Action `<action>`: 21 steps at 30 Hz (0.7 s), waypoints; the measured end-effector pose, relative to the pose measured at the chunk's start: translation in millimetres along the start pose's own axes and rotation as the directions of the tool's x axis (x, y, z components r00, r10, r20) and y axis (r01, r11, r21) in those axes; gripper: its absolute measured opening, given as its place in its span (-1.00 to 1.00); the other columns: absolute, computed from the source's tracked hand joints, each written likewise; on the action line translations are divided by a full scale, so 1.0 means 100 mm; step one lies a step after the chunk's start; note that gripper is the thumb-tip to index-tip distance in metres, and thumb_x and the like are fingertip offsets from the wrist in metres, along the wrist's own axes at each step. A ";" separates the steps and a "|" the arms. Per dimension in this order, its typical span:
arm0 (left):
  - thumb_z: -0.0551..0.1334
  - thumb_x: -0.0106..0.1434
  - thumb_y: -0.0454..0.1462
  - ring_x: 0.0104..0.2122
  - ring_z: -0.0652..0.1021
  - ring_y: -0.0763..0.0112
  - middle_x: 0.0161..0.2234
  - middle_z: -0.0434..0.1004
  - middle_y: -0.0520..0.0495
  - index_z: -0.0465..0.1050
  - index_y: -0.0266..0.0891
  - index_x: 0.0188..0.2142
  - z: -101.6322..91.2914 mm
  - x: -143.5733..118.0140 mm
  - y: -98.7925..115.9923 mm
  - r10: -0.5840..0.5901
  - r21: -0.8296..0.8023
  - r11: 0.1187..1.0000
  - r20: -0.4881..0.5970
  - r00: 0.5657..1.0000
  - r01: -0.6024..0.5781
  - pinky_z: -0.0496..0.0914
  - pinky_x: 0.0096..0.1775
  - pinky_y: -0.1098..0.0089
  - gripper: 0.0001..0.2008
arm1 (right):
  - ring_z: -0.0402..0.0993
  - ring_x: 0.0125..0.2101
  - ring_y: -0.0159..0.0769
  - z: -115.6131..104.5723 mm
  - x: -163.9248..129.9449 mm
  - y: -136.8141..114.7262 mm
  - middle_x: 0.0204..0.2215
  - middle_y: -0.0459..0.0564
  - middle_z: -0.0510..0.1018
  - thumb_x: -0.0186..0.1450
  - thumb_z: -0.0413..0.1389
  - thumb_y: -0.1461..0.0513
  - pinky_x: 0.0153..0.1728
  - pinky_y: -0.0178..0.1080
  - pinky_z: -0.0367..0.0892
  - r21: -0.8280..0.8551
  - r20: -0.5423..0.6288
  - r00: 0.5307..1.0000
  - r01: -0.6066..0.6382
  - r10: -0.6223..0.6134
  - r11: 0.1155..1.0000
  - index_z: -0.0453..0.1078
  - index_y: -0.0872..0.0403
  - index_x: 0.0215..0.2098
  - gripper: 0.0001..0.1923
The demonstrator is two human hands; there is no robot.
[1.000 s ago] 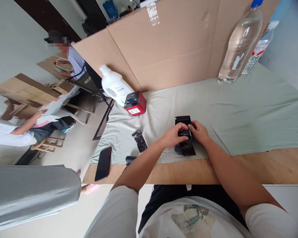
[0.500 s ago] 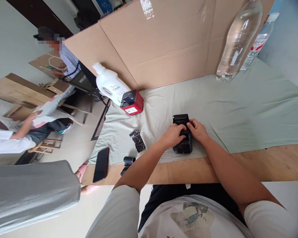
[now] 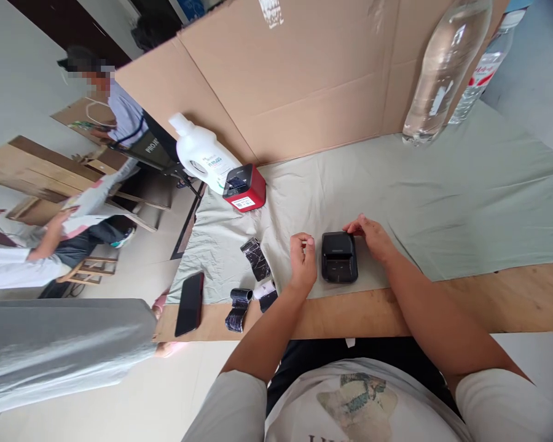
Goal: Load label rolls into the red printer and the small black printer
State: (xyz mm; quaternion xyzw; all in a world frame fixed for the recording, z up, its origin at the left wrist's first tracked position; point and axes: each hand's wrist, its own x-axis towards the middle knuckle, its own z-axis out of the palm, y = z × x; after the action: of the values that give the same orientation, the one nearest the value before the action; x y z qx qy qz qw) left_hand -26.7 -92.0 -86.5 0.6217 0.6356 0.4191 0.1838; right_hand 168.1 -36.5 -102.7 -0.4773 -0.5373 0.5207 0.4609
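Observation:
A small black portable printer [image 3: 340,264] lies on the cloth near the table's front edge, its lid down. Beside its left side is my left hand [image 3: 303,263], clear of it, with the fingers curled in and nothing visible in them. My right hand [image 3: 371,238] is at the printer's upper right corner, fingertips touching or very close to it. Those fingers are apart and wrap round nothing. Left of my left forearm lie curled strips of dark printed label: one strip [image 3: 256,259] farther back, another strip [image 3: 238,309] near the edge, and a small black-and-white roll [image 3: 266,294].
A phone [image 3: 189,304] lies at the left front corner. Behind it stand a red and black box-shaped device [image 3: 245,188] and a white jug [image 3: 205,153]. A cardboard panel [image 3: 304,80] backs the table, with two bottles [image 3: 442,80] at right. Other people are at left.
The printer's lid was up and is now down. My left hand has come off the printer to the left. My right hand stays by its upper right corner. The small roll has come into view.

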 end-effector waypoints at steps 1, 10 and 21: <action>-0.11 0.47 -0.08 -0.09 0.47 0.32 -0.12 0.44 -0.14 0.34 -0.18 -0.08 0.03 -0.03 -0.04 -0.071 -0.030 0.997 -0.013 0.997 0.071 0.38 -0.02 0.29 -0.65 | 0.53 -0.16 -0.13 -0.01 0.00 0.00 -0.26 0.12 0.60 0.31 -0.10 -0.24 -0.09 -0.05 0.41 -0.046 -0.005 1.000 0.006 -0.006 0.999 0.37 0.01 -0.47 -0.43; 0.11 0.35 0.02 0.16 0.35 0.04 0.05 0.47 -0.27 0.39 -0.24 0.04 0.22 -0.08 -0.17 -0.086 0.043 0.996 0.232 0.969 0.078 0.19 0.21 0.01 -0.54 | 0.52 -0.40 -0.05 -0.07 -0.11 -0.03 -0.47 0.14 0.58 0.30 -0.10 -0.29 -0.38 -0.14 0.28 -0.721 0.069 0.990 -0.034 0.121 0.692 0.44 0.02 -0.28 -0.39; 0.33 0.14 0.09 -0.13 0.55 0.30 -0.04 0.46 -0.12 0.09 -0.12 0.15 0.18 -0.13 -0.22 -0.105 -0.634 0.716 0.315 0.943 0.292 0.47 -0.11 0.29 -0.28 | 0.53 -0.31 -0.14 0.01 -0.17 -0.17 -0.28 0.05 0.60 0.21 0.13 -0.22 -0.32 -0.15 0.37 -0.423 0.170 0.972 -0.076 0.162 0.903 0.38 0.05 -0.02 -0.39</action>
State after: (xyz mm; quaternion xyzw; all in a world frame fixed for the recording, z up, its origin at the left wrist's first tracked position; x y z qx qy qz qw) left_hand -24.9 -96.3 -118.1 0.4893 0.4752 0.5137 0.5204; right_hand 168.1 -53.6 -86.0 -0.5411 -0.6487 0.4678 0.2599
